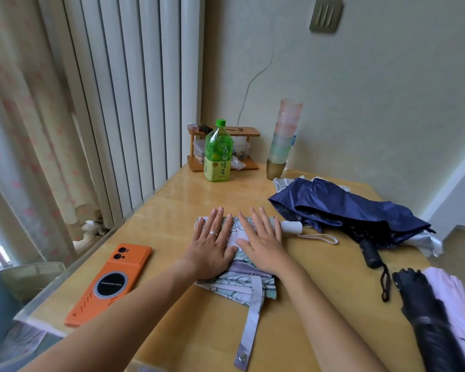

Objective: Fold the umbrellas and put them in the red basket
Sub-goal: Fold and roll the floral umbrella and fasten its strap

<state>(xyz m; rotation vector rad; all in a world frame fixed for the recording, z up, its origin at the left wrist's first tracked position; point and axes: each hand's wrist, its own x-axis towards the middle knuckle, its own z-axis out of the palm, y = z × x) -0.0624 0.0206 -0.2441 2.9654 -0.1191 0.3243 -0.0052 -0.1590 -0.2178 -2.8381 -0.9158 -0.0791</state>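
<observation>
Forearms point(134, 299): two, bare along the whole length in view.
Left grip point(212, 247): one plain silver-coloured band ring point(213, 233) on the ring finger.
Right grip point(265, 244): bare, nails short.

Wooden table point(172, 210) holds phone point(110, 284), bottle point(217, 154), cup stack point(283, 140), floral umbrella point(242, 285), navy umbrella point(346, 208).

Place: a home room.
Signs: curtain point(24, 130) at 9 o'clock; tea bottle point(217, 154), stacked cups point(283, 138) at 12; wooden table point(185, 197).
</observation>
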